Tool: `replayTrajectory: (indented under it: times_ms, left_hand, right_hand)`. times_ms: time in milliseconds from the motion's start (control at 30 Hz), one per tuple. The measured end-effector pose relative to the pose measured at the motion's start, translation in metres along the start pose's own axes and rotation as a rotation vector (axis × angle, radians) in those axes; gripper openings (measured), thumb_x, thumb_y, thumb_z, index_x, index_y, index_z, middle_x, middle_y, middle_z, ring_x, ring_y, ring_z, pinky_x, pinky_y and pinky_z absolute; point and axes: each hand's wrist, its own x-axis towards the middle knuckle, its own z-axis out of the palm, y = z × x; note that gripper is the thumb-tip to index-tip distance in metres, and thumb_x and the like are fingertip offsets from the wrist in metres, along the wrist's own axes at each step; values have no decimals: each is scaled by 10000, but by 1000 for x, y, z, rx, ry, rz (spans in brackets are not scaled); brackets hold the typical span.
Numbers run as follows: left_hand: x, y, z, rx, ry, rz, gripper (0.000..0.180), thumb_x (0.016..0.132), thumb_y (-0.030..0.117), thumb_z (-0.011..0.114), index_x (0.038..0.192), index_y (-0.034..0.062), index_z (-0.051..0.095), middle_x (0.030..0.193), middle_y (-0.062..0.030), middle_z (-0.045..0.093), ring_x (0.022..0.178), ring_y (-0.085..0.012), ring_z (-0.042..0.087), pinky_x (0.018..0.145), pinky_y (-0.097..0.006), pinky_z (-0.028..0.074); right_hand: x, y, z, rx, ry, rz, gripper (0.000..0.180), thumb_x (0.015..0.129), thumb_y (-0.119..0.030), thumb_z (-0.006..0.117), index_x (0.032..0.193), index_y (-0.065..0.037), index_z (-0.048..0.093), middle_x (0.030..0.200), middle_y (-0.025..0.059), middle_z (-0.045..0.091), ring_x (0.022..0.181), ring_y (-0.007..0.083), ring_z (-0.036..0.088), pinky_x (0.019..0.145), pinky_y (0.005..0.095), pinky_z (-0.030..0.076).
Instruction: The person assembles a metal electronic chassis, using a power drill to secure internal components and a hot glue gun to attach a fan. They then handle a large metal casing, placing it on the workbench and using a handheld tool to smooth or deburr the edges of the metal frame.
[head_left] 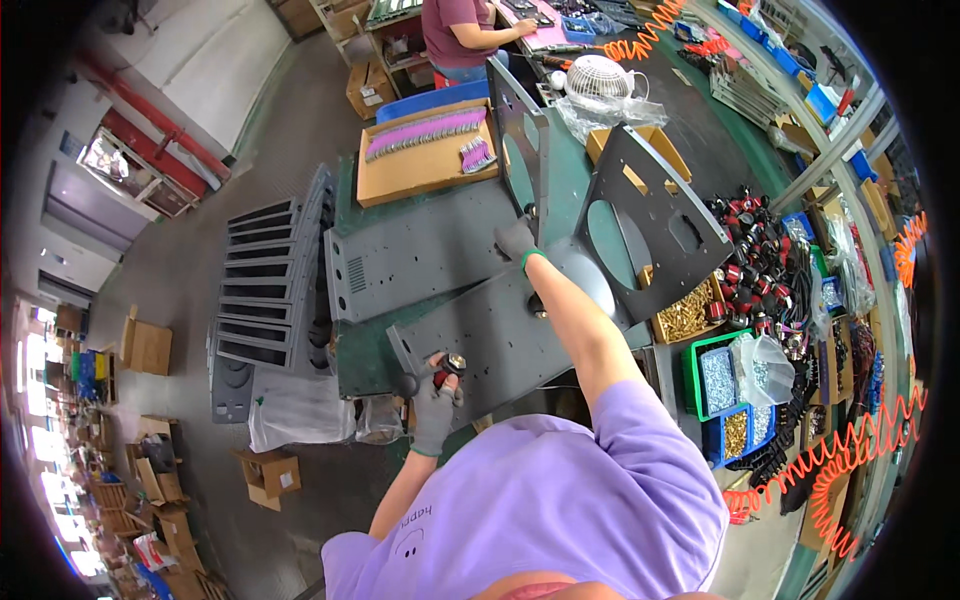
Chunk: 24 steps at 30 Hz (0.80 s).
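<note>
My left hand [433, 418], in a grey glove, holds a small black-and-red round part [448, 371] with a metallic face, above the left end of the nearer grey metal panel [460, 345]. My right hand [515, 238], gloved too, reaches to the right end of the farther grey panel [410, 255]. Its fingers are curled by a dark fitting [531, 210] at the foot of an upright plate [520, 130] with a large cutout; their grip is partly hidden. Another dark fitting [537, 306] sits on the nearer panel, under my right forearm. A second upright plate [655, 215] rises at that panel's right end.
A cardboard tray [375, 188] of pink-and-grey parts lies behind the panels. Right are a heap of red-and-black parts [750, 250], a box of brass screws [685, 315] and a green bin [692, 385]. Slotted grey panels [262, 290] stand left. A person [455, 35] works beyond.
</note>
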Motion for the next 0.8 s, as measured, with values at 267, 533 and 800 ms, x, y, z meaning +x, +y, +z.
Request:
replayTrajectory:
  times_ms: [267,533,800]
  left_hand:
    - [13,-27,-34,719,167,502,436,822,56,597,1237,30,463,1073,-118,563,897,-216,577,788,-312,469]
    - [16,-25,-25,343,8,205,400,850,61,568,1235,32,464,1099,-127,547,974,-200,542,858,-310,437]
    - [19,-40,-25,514,-2,393,386,854,60,579,1226,55,475,949,-50,554,700,-111,524,594,-246,452]
  right_hand:
    - [-238,-73,25,86,-691,-192,464,929,-483,447,937,-30,549,776,116,610,672,189,587,574,327,474]
    - [-264,-59,2,-93,-364,-798,345,930,-348,499,1045,-23,514,914,198,612,845,327,608,734,410,463]
    - [-262,-50,0,-15,-519,-564,399,919,-322,503,1220,-63,471,977,177,609,909,344,601,785,425,464]
